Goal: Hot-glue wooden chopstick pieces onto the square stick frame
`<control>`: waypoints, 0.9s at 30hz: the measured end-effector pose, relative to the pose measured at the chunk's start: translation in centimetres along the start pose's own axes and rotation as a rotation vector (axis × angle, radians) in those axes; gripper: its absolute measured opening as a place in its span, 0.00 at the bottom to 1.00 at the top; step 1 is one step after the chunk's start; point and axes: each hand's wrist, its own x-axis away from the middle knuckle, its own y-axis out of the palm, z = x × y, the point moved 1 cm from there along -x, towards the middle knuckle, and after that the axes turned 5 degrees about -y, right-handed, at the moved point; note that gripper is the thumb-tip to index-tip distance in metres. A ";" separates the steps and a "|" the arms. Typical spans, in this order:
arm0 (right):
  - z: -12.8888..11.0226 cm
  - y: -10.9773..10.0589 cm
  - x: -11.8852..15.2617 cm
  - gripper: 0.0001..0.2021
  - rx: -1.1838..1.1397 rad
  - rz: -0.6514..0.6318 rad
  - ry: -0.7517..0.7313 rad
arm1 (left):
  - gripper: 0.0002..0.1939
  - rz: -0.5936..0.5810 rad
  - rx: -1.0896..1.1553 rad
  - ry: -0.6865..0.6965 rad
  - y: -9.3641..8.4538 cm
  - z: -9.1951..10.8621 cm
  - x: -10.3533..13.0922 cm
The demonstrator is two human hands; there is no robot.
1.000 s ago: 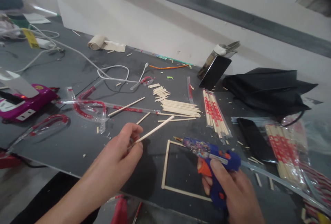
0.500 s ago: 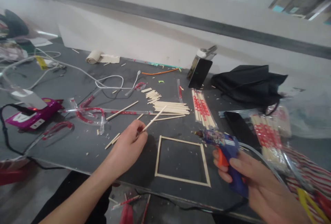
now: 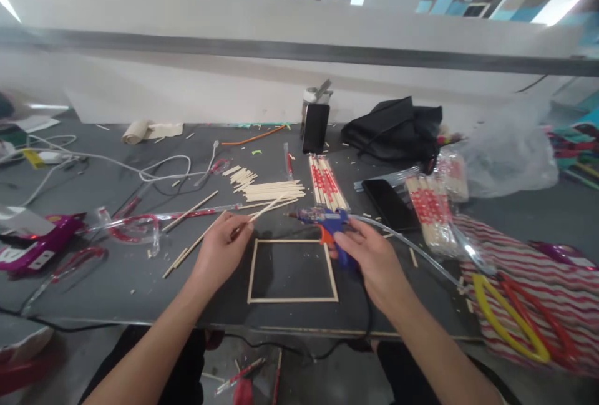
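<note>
Pinched in my left hand (image 3: 225, 244) is a thin wooden chopstick (image 3: 267, 206), its free end slanting up to the right. My right hand (image 3: 372, 255) grips a blue glue gun (image 3: 333, 223) with an orange trigger, its nozzle pointing left toward the chopstick but apart from it. A clear glue stick (image 3: 402, 238) trails from the gun's back. Flat on the table below both hands lies a rectangular frame (image 3: 292, 299) of joined sticks. Beyond the hands are a row of longer sticks (image 3: 274, 191) and a heap of short cut pieces (image 3: 242, 176).
Packaged chopsticks (image 3: 326, 183) lie behind the gun, more packs (image 3: 429, 211) to the right. A phone (image 3: 316, 129) stands upright; another phone (image 3: 387, 203) lies flat. At right are yellow-and-red-handled scissors (image 3: 510, 324) on striped cloth. A purple power strip (image 3: 42, 243) and white cables (image 3: 154, 171) occupy the left.
The camera view has turned right and levelled. My right hand has brought the glue gun inward, nearer the chopstick, which my left hand still holds.
</note>
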 end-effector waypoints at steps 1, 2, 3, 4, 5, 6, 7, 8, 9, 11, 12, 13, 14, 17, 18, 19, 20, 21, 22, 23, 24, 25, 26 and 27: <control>0.1 0.5 -0.5 0.31 0.085 0.016 -0.034 | 0.12 0.049 0.006 -0.009 -0.1 0.0 -0.2; 0.2 0.9 -1.1 0.31 0.130 0.030 -0.051 | 0.12 0.091 0.017 -0.014 -0.2 -0.1 -0.3; 0.4 1.3 -1.6 0.30 0.171 0.038 -0.063 | 0.12 0.120 0.031 -0.011 -0.2 -0.1 -0.4; 0.5 1.6 -2.1 0.30 0.203 0.041 -0.072 | 0.12 0.131 0.043 -0.003 -0.2 -0.1 -0.4; 0.6 1.8 -2.6 0.29 0.222 0.041 -0.077 | 0.12 0.119 0.048 0.010 -0.2 -0.1 -0.4; 0.7 2.0 -3.0 0.29 0.242 0.041 -0.082 | 0.12 0.094 0.047 0.026 -0.1 -0.1 -0.4; 0.8 2.1 -3.3 0.29 0.260 0.040 -0.085 | 0.12 0.061 0.045 0.043 0.0 0.0 -0.3; 0.8 2.2 -3.6 0.29 0.273 0.036 -0.085 | 0.12 0.023 0.041 0.060 0.2 0.1 -0.2; 0.8 2.1 -3.8 0.28 0.283 0.031 -0.083 | 0.12 -0.014 0.032 0.078 0.3 0.2 -0.1; 0.7 1.7 -4.3 0.28 0.301 0.025 -0.074 | 0.12 -0.075 -0.001 0.115 0.5 0.3 0.2; 0.6 1.4 -4.5 0.28 0.310 0.027 -0.071 | 0.12 -0.096 -0.025 0.134 0.6 0.4 0.2; 0.6 1.0 -4.6 0.28 0.319 0.034 -0.071 | 0.12 -0.112 -0.051 0.154 0.6 0.4 0.2; 0.6 0.5 -4.8 0.27 0.328 0.047 -0.072 | 0.12 -0.122 -0.075 0.171 0.6 0.4 0.2; 0.6 -0.7 -5.1 0.24 0.337 0.092 -0.080 | 0.12 -0.138 -0.111 0.183 0.8 0.3 0.2; 0.6 -1.1 -5.1 0.23 0.334 0.111 -0.082 | 0.12 -0.144 -0.109 0.172 0.9 0.3 0.2; 0.7 -1.3 -5.0 0.23 0.328 0.130 -0.082 | 0.11 -0.152 -0.098 0.155 1.0 0.3 0.2; 0.7 -1.5 -4.9 0.22 0.317 0.146 -0.082 | 0.11 -0.160 -0.079 0.136 1.2 0.4 0.3; 0.6 -1.6 -4.8 0.22 0.302 0.157 -0.082 | 0.11 -0.173 -0.056 0.122 1.3 0.6 0.5; 0.6 -1.6 -4.7 0.22 0.281 0.162 -0.081 | 0.11 -0.192 -0.036 0.117 1.5 0.8 0.6; 0.5 -1.6 -4.6 0.21 0.257 0.162 -0.080 | 0.11 -0.215 -0.028 0.124 1.7 1.0 0.8; 0.3 -1.6 -4.5 0.21 0.231 0.161 -0.078 | 0.11 -0.239 -0.036 0.139 1.9 1.3 1.1; 0.2 -1.7 -4.4 0.21 0.205 0.162 -0.077 | 0.11 -0.262 -0.059 0.159 2.0 1.5 1.3; 0.0 -1.7 -4.3 0.21 0.180 0.162 -0.073 | 0.11 -0.279 -0.092 0.180 2.1 1.7 1.4; -0.1 -1.8 -4.2 0.21 0.154 0.156 -0.066 | 0.11 -0.294 -0.131 0.198 2.1 1.8 1.6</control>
